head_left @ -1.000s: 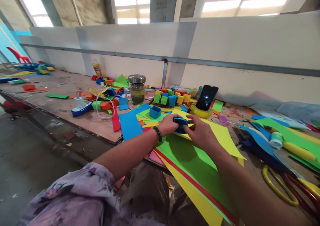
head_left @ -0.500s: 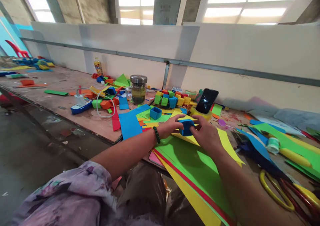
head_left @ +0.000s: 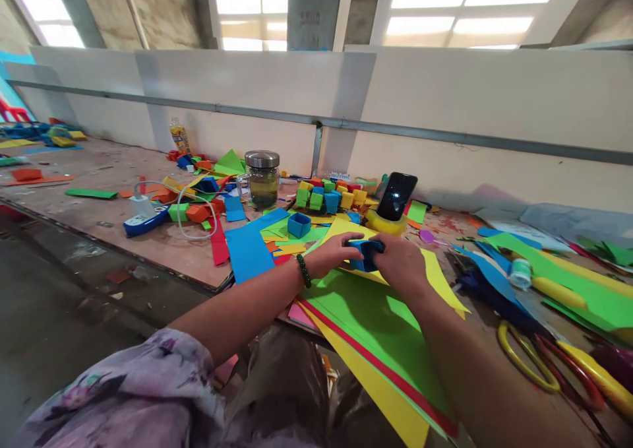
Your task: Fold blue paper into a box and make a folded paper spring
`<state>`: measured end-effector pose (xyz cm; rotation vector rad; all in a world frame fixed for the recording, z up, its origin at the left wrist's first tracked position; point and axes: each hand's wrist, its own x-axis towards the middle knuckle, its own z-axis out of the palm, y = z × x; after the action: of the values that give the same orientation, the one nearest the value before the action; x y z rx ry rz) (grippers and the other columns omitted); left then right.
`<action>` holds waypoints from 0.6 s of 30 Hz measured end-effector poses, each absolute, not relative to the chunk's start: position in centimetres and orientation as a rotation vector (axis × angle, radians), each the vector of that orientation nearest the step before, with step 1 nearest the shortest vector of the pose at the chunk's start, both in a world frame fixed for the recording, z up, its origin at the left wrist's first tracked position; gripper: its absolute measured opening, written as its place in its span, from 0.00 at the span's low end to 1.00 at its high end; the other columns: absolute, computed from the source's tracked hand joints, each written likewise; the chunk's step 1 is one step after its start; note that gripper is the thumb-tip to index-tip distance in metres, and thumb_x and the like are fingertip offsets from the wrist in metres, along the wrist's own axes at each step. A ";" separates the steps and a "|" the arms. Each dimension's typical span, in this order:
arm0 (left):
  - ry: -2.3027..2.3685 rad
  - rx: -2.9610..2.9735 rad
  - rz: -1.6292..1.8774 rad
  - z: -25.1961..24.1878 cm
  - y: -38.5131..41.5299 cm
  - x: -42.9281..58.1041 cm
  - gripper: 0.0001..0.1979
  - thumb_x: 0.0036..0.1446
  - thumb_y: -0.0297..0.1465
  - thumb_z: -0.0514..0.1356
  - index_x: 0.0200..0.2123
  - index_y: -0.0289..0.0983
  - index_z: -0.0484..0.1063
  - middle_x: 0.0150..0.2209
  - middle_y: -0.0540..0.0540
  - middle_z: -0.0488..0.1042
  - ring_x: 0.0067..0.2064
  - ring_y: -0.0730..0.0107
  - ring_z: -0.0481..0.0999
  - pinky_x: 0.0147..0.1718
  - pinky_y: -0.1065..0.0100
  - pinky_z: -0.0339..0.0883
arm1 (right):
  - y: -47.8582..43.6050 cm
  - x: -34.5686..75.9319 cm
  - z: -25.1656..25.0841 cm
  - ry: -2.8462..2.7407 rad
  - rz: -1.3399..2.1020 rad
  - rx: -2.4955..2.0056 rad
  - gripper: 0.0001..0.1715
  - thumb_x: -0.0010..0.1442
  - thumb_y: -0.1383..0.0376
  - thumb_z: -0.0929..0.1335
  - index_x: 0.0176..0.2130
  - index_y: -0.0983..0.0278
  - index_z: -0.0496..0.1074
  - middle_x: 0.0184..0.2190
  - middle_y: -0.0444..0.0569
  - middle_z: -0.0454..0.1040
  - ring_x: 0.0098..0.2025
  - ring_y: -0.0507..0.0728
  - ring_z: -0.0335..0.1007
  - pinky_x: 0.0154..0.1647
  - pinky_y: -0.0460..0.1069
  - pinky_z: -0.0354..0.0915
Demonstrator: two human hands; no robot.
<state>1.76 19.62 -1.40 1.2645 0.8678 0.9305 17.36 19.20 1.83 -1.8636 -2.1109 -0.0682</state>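
Note:
Both hands meet over a stack of coloured paper sheets (head_left: pixel 376 316) at the bench's near edge. My left hand (head_left: pixel 330 255), with a green bead bracelet at the wrist, pinches the left side of a small blue folded paper box (head_left: pixel 364 253). My right hand (head_left: pixel 403 261) closes over the same box from the right, fingers curled round it. The box is held just above a yellow sheet (head_left: pixel 438 273). A finished open blue paper box (head_left: pixel 299 224) sits a little to the left, behind my left hand.
A lidded glass jar (head_left: pixel 262 179), a cluster of coloured paper cubes (head_left: pixel 326 195) and a phone propped in a yellow holder (head_left: pixel 394 200) stand behind. Yellow-handled scissors (head_left: pixel 531 359) and green sheets lie right. A blue-and-white power strip (head_left: pixel 145 218) with cable lies left.
The camera view swung slightly, shifting everything left. My right hand has wrapped further round the blue box, covering more of it; both hands stay in the same spot above the sheets.

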 end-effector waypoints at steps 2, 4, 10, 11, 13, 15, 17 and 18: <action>0.888 1.277 0.929 -1.3 19.5 1.8 0.35 0.41 0.28 0.61 0.57 0.35 0.63 0.42 0.44 0.70 0.38 0.70 0.71 0.34 0.71 0.64 | 19.1 17.3 1.8 -2.100 -0.097 -1.888 0.17 0.54 0.62 0.64 0.41 0.59 0.78 0.34 0.54 0.80 0.37 0.64 0.75 0.29 0.51 0.57; 0.896 1.285 0.931 -1.2 19.4 1.7 0.36 0.42 0.28 0.61 0.58 0.37 0.62 0.43 0.44 0.71 0.39 0.69 0.71 0.35 0.70 0.65 | 19.1 17.1 1.8 -2.094 -0.115 -1.899 0.16 0.54 0.62 0.64 0.42 0.58 0.77 0.34 0.53 0.79 0.37 0.64 0.75 0.29 0.51 0.57; 0.868 1.268 0.935 -1.2 19.4 1.4 0.38 0.41 0.29 0.60 0.60 0.38 0.59 0.45 0.43 0.69 0.39 0.69 0.70 0.36 0.69 0.66 | 19.2 17.0 1.4 -2.069 -0.043 -1.877 0.25 0.54 0.63 0.65 0.52 0.60 0.71 0.39 0.55 0.79 0.40 0.65 0.75 0.33 0.52 0.61; 0.866 1.260 0.936 -1.2 19.5 1.2 0.38 0.41 0.29 0.60 0.60 0.39 0.59 0.46 0.43 0.68 0.39 0.69 0.70 0.36 0.69 0.66 | 19.3 17.1 1.3 -2.081 -0.003 -1.856 0.27 0.53 0.62 0.66 0.53 0.61 0.70 0.41 0.55 0.79 0.41 0.65 0.75 0.35 0.52 0.62; 0.873 1.263 0.911 -1.1 19.8 0.9 0.38 0.41 0.30 0.59 0.59 0.39 0.60 0.48 0.43 0.68 0.39 0.69 0.70 0.36 0.68 0.67 | 19.4 17.4 1.2 -2.128 0.079 -1.798 0.31 0.51 0.62 0.67 0.55 0.61 0.68 0.45 0.53 0.78 0.43 0.64 0.74 0.37 0.51 0.63; 0.874 1.292 0.867 -1.1 20.0 0.5 0.37 0.40 0.30 0.59 0.58 0.39 0.61 0.48 0.43 0.68 0.39 0.68 0.71 0.36 0.68 0.67 | 19.5 17.7 1.1 -2.163 0.153 -1.744 0.33 0.50 0.64 0.69 0.57 0.61 0.67 0.47 0.51 0.77 0.44 0.61 0.74 0.40 0.49 0.64; 0.863 1.312 0.831 -1.1 20.2 0.2 0.36 0.39 0.29 0.58 0.57 0.39 0.63 0.47 0.44 0.69 0.41 0.66 0.71 0.37 0.66 0.67 | 19.5 17.8 1.0 -2.172 0.201 -1.720 0.34 0.50 0.64 0.69 0.57 0.61 0.66 0.48 0.51 0.77 0.44 0.60 0.74 0.41 0.49 0.64; 0.857 1.314 0.825 -1.2 20.2 0.2 0.36 0.38 0.28 0.58 0.57 0.39 0.63 0.47 0.44 0.69 0.42 0.65 0.71 0.39 0.65 0.67 | 19.4 17.9 1.0 -2.168 0.213 -1.717 0.34 0.50 0.64 0.69 0.57 0.61 0.66 0.48 0.51 0.77 0.45 0.60 0.74 0.42 0.49 0.64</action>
<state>0.17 20.24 -1.16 1.3140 0.8574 0.8252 17.86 19.44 0.99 -1.7175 -2.1682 0.2134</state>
